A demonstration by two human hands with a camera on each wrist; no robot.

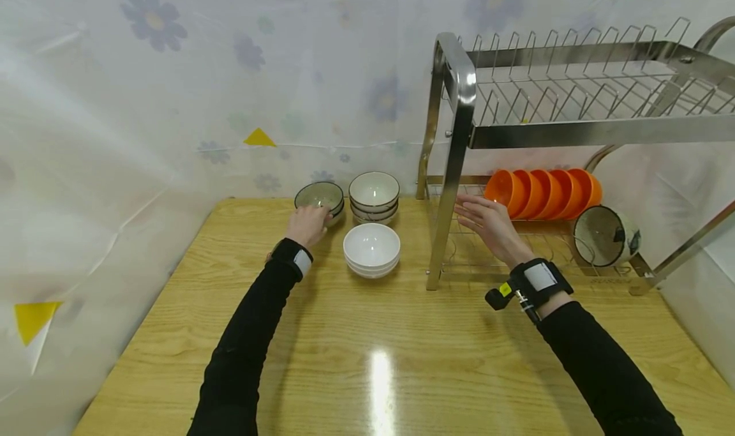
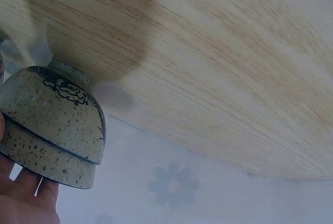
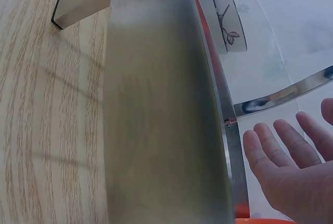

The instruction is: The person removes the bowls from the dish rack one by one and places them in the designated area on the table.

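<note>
My left hand is at the near side of two stacked speckled grey-green bowls. In the left wrist view, the thumb lies against the outside of the upper speckled bowl and the fingers reach over its rim, pinching it. A dark floral pattern marks the lower bowl. My right hand holds nothing, its fingers spread loosely inside the lower tier of the metal dish rack. Nearest to it stands a row of several orange bowls.
Beside the speckled bowls are a stack of dark-rimmed bowls and, in front, a stack of plain white bowls. A large patterned bowl lies on its side in the rack's lower right. The wooden table meets a flower-printed sheet behind.
</note>
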